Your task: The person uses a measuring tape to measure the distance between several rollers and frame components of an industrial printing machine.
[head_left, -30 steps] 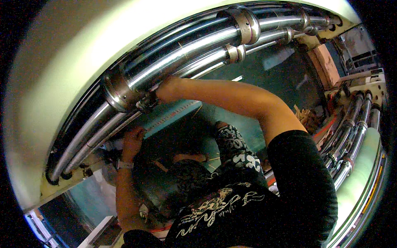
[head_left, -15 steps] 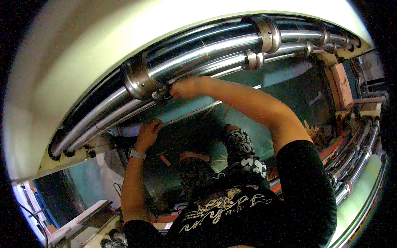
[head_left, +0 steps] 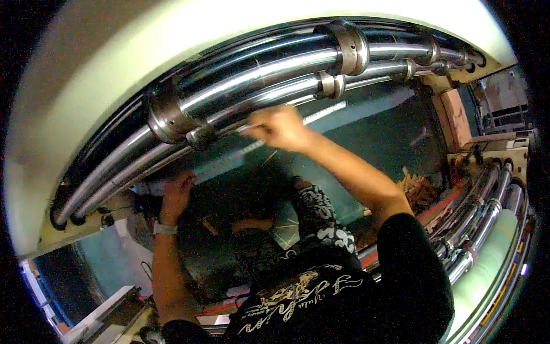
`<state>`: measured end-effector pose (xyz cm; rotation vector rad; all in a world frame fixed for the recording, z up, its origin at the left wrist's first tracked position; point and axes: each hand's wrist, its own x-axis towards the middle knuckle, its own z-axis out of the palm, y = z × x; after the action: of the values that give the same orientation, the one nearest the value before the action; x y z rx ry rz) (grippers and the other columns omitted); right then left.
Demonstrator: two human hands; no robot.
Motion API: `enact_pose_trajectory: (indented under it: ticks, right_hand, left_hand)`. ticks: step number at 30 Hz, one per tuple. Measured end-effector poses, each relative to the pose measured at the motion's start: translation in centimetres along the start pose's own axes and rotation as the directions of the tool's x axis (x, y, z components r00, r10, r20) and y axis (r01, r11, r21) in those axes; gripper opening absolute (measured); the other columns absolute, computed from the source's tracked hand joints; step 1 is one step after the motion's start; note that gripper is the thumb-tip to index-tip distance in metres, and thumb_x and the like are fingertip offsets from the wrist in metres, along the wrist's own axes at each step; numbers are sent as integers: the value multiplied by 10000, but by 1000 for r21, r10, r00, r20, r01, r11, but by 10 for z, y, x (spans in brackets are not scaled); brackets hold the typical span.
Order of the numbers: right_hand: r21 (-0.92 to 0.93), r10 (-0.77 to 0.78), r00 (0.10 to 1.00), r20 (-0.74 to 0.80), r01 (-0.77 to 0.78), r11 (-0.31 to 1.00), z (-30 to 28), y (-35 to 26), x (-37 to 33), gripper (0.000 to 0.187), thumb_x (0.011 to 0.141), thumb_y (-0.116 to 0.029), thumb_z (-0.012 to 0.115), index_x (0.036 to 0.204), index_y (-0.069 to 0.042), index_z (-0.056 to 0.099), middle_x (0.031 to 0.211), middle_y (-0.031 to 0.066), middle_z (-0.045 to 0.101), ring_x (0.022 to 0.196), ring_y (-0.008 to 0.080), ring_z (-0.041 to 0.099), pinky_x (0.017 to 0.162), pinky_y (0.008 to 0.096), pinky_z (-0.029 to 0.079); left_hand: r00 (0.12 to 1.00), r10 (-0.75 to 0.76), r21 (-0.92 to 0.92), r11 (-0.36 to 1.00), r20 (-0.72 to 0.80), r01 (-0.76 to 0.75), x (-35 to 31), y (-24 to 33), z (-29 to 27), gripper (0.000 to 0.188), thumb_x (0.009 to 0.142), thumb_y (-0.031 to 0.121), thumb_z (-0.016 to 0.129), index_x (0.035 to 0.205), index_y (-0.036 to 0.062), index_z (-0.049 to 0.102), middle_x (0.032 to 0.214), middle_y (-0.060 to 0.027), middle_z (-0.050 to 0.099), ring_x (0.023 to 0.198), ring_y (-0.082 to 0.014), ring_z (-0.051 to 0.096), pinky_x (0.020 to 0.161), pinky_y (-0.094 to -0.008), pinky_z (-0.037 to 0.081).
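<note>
My right hand [head_left: 279, 129] is closed and blurred, just below the lower polished steel shafts [head_left: 258, 98]. A thin shiny line shows at its fingertips, but I cannot make out what is in them. A small metal collar [head_left: 200, 137] on a lower shaft lies left of that hand, apart from it. Above it, a large steel collar [head_left: 167, 118] rings the thick shaft. My left hand [head_left: 181, 186], with a pale wristband, is lower left in shadow, near the left end of a long marked measuring strip [head_left: 325, 113]. Its fingers are too dim to read.
Further right, another large collar [head_left: 350, 49] and a smaller collar [head_left: 331, 86] sit on the shafts. A cream machine cover [head_left: 103, 74] arches over them. At right stand more rollers [head_left: 481, 229], a pale green roll [head_left: 487, 258] and loose scraps [head_left: 413, 189].
My right hand has come away from the small collar, moving right relative to it. The whole view has shifted, so the shafts and my left hand appear further left.
</note>
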<state>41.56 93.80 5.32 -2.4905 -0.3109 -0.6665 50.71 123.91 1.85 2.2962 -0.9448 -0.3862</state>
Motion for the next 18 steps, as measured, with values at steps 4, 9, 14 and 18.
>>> enact_pose_trajectory:
  ticks: [4, 9, 14, 18]
  right_hand:
    - [260, 550, 699, -456, -486, 834, -60, 52, -78, 201, 833, -173, 540, 682, -47, 499, 564, 53, 447, 529, 125, 398, 484, 265, 369]
    - [463, 687, 499, -527, -510, 725, -61, 139, -117, 167, 845, -186, 535, 889, -25, 525, 742, 21, 521, 678, 95, 435, 638, 235, 384]
    - [524, 668, 491, -560, -415, 744, -45, 182, -111, 137, 810, -149, 582, 854, -32, 524, 749, 11, 517, 690, 89, 430, 648, 219, 373]
    - [361, 600, 503, -622, -495, 790, -49, 176, -102, 135, 820, -183, 568, 804, -53, 535, 744, 2, 513, 708, 99, 427, 677, 240, 371]
  left_hand:
    - [999, 18, 46, 999, -41, -16, 11, 0, -19, 165, 827, 143, 507, 924, 25, 567, 875, -141, 599, 792, -276, 579, 706, -331, 438]
    - [996, 58, 27, 998, -66, -57, 46, -2, -14, 148, 829, 113, 495, 914, 9, 557, 778, -122, 585, 723, -220, 565, 668, -297, 431]
    - [984, 135, 16, 991, -115, -134, 73, -16, -3, 94, 806, 81, 479, 834, 6, 529, 671, -70, 510, 636, -171, 504, 604, -269, 401]
    - [928, 285, 87, 958, -239, -272, 87, -39, -8, 136, 809, 128, 493, 868, 22, 552, 713, -93, 548, 667, -190, 523, 628, -290, 407]
